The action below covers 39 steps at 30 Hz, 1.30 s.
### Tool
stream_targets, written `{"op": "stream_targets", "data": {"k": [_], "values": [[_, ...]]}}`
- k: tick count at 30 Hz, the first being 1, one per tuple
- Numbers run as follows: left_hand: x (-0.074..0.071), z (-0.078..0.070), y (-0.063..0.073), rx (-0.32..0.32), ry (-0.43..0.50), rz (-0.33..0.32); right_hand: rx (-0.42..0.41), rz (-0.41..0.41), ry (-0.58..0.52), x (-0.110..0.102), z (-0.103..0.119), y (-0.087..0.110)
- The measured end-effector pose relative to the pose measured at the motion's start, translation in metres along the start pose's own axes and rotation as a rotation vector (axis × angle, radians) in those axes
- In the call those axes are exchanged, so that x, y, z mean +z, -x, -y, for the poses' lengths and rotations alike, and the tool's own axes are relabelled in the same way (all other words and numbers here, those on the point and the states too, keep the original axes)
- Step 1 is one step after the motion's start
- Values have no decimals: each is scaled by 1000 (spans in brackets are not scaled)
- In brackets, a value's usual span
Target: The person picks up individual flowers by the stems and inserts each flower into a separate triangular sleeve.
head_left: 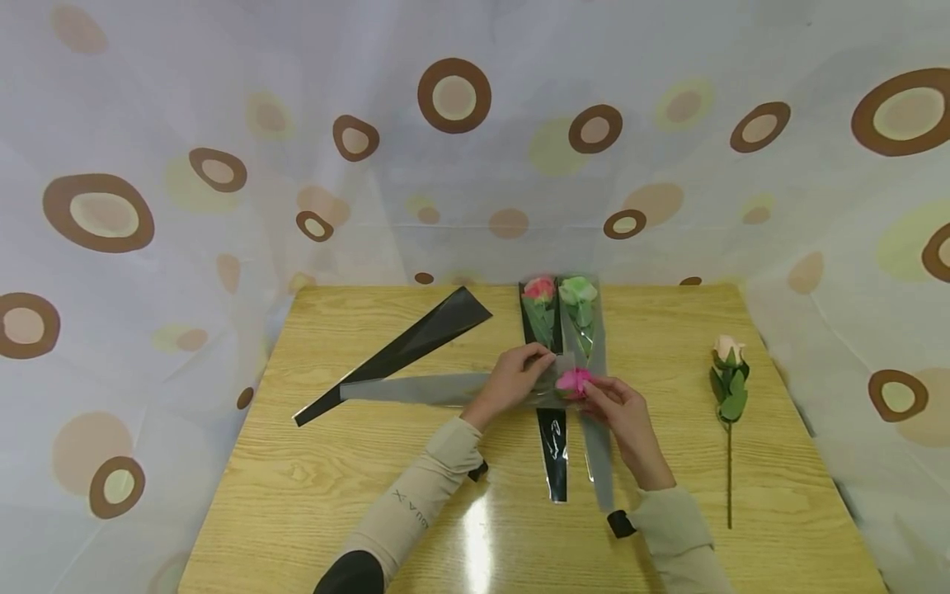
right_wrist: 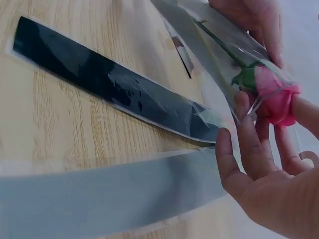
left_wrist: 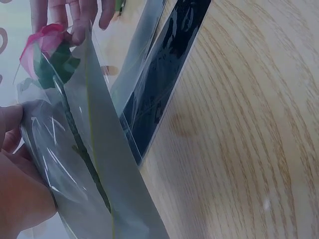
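Observation:
A bright pink artificial rose point(head_left: 574, 382) lies in a grey flower sleeve point(head_left: 423, 389) with a clear front. The rose's green stem point(left_wrist: 82, 149) runs down inside the sleeve. With fingers and thumb, my left hand point(head_left: 515, 378) grips the sleeve's edge near its wide mouth. My right hand point(head_left: 627, 417) holds the rose head at that mouth, thumb on the petals and fingers beneath. Under this sleeve, crossed by it, lie a black sleeve point(head_left: 552, 454) with a coral-pink rose point(head_left: 539, 289) and a grey sleeve point(head_left: 599, 470) with a pale green rose point(head_left: 578, 289).
Another black sleeve point(head_left: 404, 353) lies slanted at the left, its narrow end under the held grey sleeve's tail. On the right side of the wooden table point(head_left: 334, 511) is a loose peach rose point(head_left: 730, 379) with leaves and a long stem. A dotted curtain point(head_left: 475, 190) surrounds the table.

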<state>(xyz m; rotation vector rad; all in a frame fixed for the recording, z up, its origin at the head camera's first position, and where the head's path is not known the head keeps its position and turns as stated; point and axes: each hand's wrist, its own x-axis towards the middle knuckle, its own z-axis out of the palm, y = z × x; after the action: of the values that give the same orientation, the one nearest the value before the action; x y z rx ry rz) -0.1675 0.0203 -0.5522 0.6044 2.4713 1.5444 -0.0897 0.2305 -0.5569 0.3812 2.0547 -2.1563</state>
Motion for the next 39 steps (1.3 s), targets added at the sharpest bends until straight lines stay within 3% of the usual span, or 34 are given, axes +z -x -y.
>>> {"op": "stream_targets", "data": {"k": [6,14,24,39], "values": [[3,3,0,2,-8,0,15,17,98,-2,2,-3],[3,4,-1,9,-3,-2,-1,25,80,-1,6,-6],[4,3,-1,16,30,11,-13,-14,138,3,9,-10],[7,3,0,18,18,10,-16,-2,208,5,6,-16]]}}
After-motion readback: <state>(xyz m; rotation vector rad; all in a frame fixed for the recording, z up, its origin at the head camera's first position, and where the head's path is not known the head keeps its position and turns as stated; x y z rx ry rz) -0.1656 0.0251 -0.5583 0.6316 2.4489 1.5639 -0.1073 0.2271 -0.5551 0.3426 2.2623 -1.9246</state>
